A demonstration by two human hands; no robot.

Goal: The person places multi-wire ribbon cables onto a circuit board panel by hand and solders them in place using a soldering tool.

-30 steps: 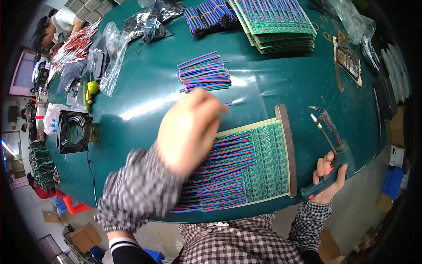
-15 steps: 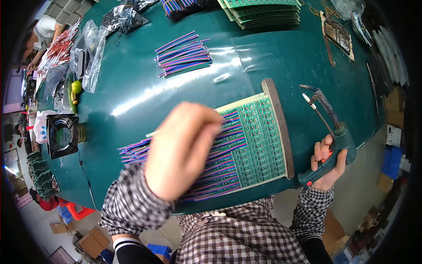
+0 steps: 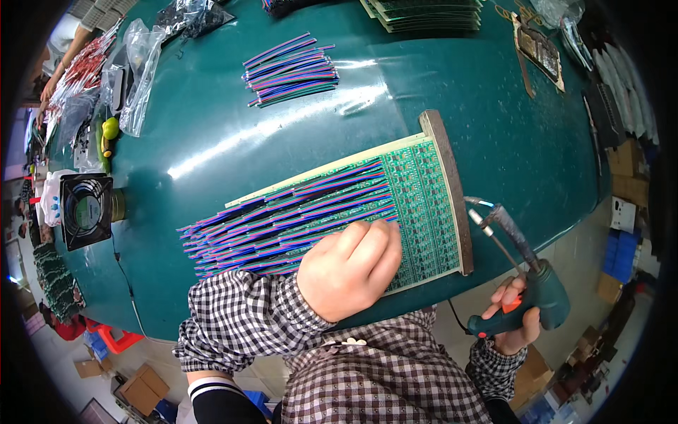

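A panel of green circuit boards [image 3: 425, 205] lies before me, its left part covered by rows of blue, red and black ribbon wires [image 3: 304, 198]. My left hand [image 3: 353, 265] rests on the panel near the right ends of the wires. Its fingers are curled and closed, and what they pinch is hidden beneath them. In my right hand [image 3: 514, 311] is a dark green soldering gun [image 3: 547, 297] with an orange trigger. Its bent tip points left, close to the brown bar [image 3: 446, 191] along the panel's right edge.
A bundle of ribbon wires [image 3: 293, 71] lies farther back on the green table [image 3: 212, 134]. Stacked circuit boards [image 3: 424, 15] stand at the far edge. A small black fan [image 3: 86, 210] is at the left, and a worn metal tray [image 3: 538, 53] at the far right. Another person's arm [image 3: 67, 60] shows far left.
My left hand has come down and to the right, onto the wire ends. My right hand has brought the soldering gun nearer to me, its tip now beside the brown bar.
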